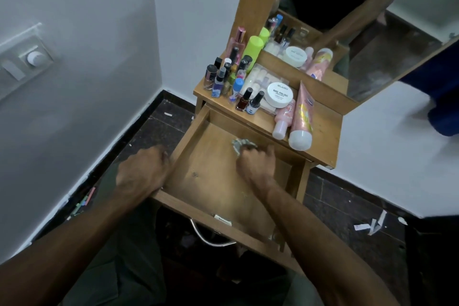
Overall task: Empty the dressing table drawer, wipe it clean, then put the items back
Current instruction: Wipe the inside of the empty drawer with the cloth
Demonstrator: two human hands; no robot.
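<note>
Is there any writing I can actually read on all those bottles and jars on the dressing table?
"NAIL POLISH": on the lid of the round white jar.
A brand word above it on the same lid: too blurred to read.
Smaller lines beneath it: too small to read.
Print on the large pink tube: blurred, unreadable.
Labels on the nail polish bottles: too small to read.

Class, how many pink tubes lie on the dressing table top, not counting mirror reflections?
2: a large pink tube nearest the mirror, and a smaller one touching its left side. Others may hide behind the bottles.
</note>
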